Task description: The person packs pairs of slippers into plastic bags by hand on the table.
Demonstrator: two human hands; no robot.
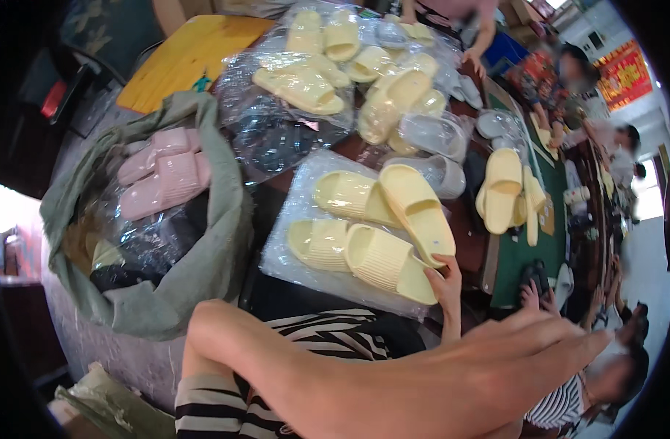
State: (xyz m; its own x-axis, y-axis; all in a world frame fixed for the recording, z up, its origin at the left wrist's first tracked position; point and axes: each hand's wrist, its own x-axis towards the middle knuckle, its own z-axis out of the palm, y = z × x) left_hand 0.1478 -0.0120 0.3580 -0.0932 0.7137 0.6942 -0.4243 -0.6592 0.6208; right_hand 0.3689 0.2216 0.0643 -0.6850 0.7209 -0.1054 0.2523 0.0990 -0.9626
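Note:
My right hand [446,284] pinches the heel end of a pale yellow slipper [420,212] near the right side of a clear plastic bag [276,260]. Under and beside it on the bag lie more yellow slippers, among them a ribbed one [382,263] whose heel is close to my right thumb. My left arm crosses low in front of the camera. My left hand [547,347] looms large and somewhat blurred at the lower right, fingers stretched rightward, with no object visible in it. It hides my right forearm.
On the left, a grey-green sack [229,212] holds wrapped pink slippers [167,183] and dark ones. Bagged yellow slippers [302,84] pile at the table's far side, near grey slippers [430,135]. A yellow board [189,55] stands behind. Several people work along a green-topped table [507,274].

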